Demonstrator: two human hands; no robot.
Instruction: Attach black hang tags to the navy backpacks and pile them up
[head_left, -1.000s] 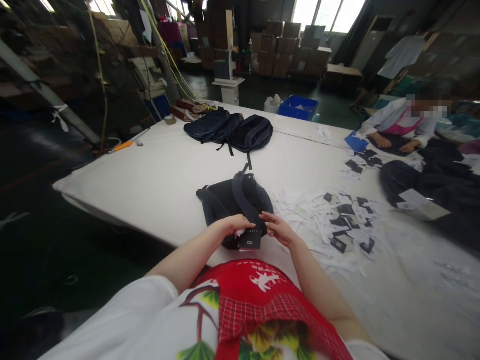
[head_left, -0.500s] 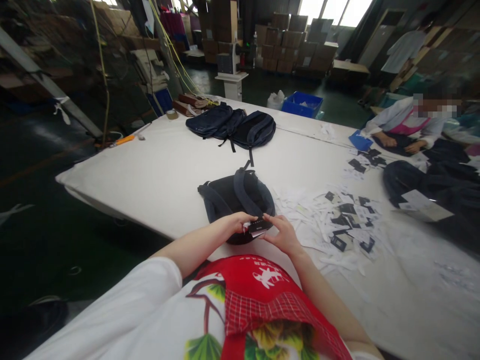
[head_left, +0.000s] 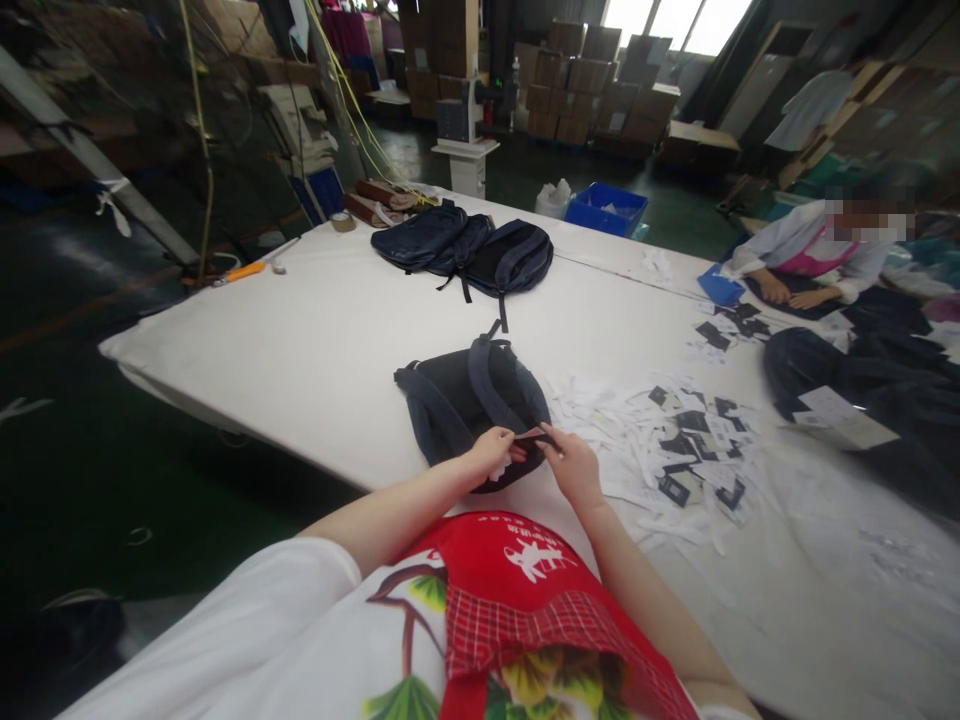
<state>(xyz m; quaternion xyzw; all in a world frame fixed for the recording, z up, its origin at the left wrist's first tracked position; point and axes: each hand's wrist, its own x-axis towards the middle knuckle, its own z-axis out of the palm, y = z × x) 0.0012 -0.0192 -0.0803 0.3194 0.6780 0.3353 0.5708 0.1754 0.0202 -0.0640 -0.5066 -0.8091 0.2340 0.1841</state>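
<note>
A dark navy backpack [head_left: 442, 400] lies on the white table [head_left: 300, 340] in front of me, its straps facing up. Over its near end, my left hand [head_left: 491, 452] and my right hand [head_left: 575, 468] pinch a black hang tag [head_left: 534, 435] between them, seen nearly edge-on. A small white piece [head_left: 501, 468] hangs under my left fingers; I cannot tell what it is. To the right of my right hand spreads a pile of white strips [head_left: 622, 450] with black tags [head_left: 691, 421] on top.
Several navy backpacks [head_left: 427, 240] lie further back. A tape roll [head_left: 343, 222] and an orange-handled tool [head_left: 244, 271] rest near the left edge. At right, a co-worker's hands [head_left: 787, 295] work beside dark bags [head_left: 825, 375]. A blue bin [head_left: 606, 208] stands beyond the table.
The black tag has turned from showing its flat face to nearly edge-on between my fingers. Both hands have shifted slightly. The backpack has stayed in place.
</note>
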